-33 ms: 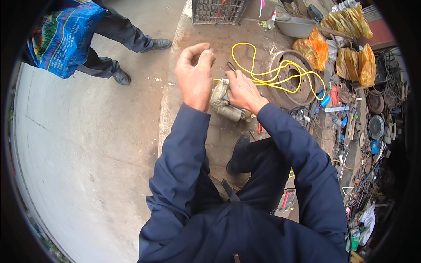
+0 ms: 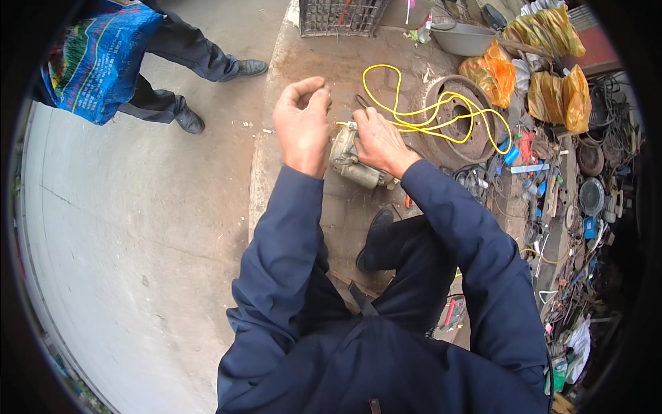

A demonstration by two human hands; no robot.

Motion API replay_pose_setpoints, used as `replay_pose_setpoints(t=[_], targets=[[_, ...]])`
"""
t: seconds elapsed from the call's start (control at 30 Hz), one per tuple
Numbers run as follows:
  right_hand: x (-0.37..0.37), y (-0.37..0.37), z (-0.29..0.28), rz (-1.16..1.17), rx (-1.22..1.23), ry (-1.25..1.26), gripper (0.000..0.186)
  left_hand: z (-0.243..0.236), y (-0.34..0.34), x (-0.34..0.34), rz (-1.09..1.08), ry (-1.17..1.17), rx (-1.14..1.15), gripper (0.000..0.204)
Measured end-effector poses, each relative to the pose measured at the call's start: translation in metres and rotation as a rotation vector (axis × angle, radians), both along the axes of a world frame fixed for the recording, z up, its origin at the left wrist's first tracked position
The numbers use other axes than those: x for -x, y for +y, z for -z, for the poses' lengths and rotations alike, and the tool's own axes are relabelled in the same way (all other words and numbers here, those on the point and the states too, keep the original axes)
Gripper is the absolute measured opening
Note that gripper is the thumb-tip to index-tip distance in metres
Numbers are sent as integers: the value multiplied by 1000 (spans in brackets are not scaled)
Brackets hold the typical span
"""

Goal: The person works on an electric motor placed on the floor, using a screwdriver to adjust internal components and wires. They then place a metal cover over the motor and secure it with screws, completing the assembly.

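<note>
My right hand (image 2: pixel 383 143) rests at a greasy grey starter motor (image 2: pixel 360 172), its fingers bent over the top end. A thin yellow wire (image 2: pixel 416 127) runs in under those fingers, and a short yellow end pokes out on their left side. Beside the motor, my left hand (image 2: pixel 303 127) is raised with thumb and forefinger curled together in a pinch. Anything between those fingertips is too small to make out. Just beyond the right fingers shows a small dark loop, partly hidden. Loose coils of the wire lie over a rusty round wheel rim (image 2: pixel 441 143).
A black plastic crate (image 2: pixel 339 17) and a grey basin (image 2: pixel 463 40) stand at the far side. Orange bags (image 2: pixel 491 72) and scrap parts crowd the right. Another person's legs (image 2: pixel 200 55) and a blue sack (image 2: pixel 103 58) are at the far left. Red-handled pliers (image 2: pixel 449 312) lie near my knee.
Both hands keep nearly the same pose; the left has moved very slightly left and down. The view has shifted a little. The wire and motor stay in place.
</note>
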State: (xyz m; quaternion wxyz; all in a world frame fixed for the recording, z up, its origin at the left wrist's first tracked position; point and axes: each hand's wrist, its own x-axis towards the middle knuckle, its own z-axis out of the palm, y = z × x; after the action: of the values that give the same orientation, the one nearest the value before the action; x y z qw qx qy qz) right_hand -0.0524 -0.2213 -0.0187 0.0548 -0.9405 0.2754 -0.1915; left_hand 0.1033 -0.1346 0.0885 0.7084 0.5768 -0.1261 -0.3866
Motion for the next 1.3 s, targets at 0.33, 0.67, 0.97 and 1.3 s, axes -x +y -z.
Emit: replay_pose_setpoints(t=[0.33,0.67,0.97,1.3], targets=[[5,7,-6,100,-120,145,39,28,-1,-44,31,490,194,20],[-11,4,-11,165,-175,332,42,20,2,-61,-9,463,253,20],[-6,6,-15,133,-252,302,36,18,3,-62,21,455,271,22],[-2,0,3,178,-162,307,52,22,-2,-52,89,457,282,27]])
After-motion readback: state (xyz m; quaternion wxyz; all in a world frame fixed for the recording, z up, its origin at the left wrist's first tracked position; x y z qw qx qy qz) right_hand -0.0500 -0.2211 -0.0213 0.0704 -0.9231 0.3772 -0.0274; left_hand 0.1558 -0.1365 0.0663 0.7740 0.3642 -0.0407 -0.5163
